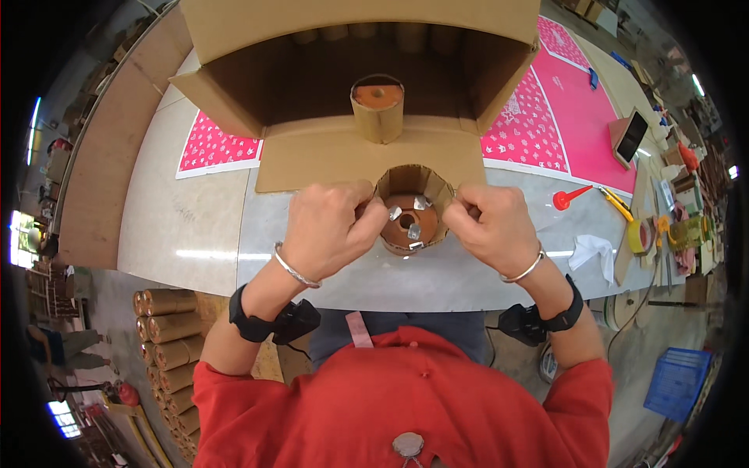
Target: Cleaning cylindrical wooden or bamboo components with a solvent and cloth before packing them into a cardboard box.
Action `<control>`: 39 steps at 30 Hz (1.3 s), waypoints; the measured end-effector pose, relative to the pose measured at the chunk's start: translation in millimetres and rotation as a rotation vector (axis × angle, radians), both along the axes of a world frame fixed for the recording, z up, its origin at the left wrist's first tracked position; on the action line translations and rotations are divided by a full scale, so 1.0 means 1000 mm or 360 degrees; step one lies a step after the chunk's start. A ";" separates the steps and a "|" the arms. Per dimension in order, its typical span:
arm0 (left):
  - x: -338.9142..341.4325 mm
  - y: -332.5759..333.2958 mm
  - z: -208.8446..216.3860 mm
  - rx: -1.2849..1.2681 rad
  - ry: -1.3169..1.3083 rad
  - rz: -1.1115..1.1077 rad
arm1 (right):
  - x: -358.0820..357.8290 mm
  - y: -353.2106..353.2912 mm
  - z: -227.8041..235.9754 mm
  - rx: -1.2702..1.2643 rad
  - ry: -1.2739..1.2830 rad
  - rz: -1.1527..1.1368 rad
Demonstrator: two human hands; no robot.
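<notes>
A short round cardboard tube point(416, 180) stands upright near the table's front edge, its top facing me. Inside it lies a brown disc point(399, 232) with a dark centre hole and several shiny silver tape pieces around it. My left hand point(331, 226) is closed at the tube's left side, thumb pressed to the wall. On the opposite side my right hand point(493, 225) pinches the wall in the same way. The fingertips are partly hidden behind the hands. Beyond them, a second cardboard tube point(379, 125) with an orange-brown disc in its top stands on the big box's flap.
A large open cardboard box point(359, 12) lies facing me, with several tubes inside. Pink patterned sheets point(530, 125) lie under it. At right are a red funnel-shaped nozzle point(569, 198), a yellow cutter point(616, 203), white cloth point(593, 256), tape roll point(640, 236) and phone point(630, 139).
</notes>
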State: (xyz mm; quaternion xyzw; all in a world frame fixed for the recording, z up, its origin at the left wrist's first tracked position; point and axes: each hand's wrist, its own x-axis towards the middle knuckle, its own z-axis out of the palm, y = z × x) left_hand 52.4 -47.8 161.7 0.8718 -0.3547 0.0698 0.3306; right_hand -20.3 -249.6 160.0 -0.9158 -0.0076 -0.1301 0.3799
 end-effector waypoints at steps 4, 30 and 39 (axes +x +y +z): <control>0.018 0.000 0.021 -0.0170 0.0230 0.0062 | 0.018 -0.010 0.025 0.0051 -0.0131 -0.0029; 0.034 0.052 -0.130 -0.0609 0.0611 0.0283 | -0.014 -0.089 -0.152 -0.0621 0.0110 -0.0466; -0.011 -0.024 -0.148 -0.0543 0.0859 -0.0187 | 0.039 0.004 -0.076 -0.0727 -0.0582 0.0471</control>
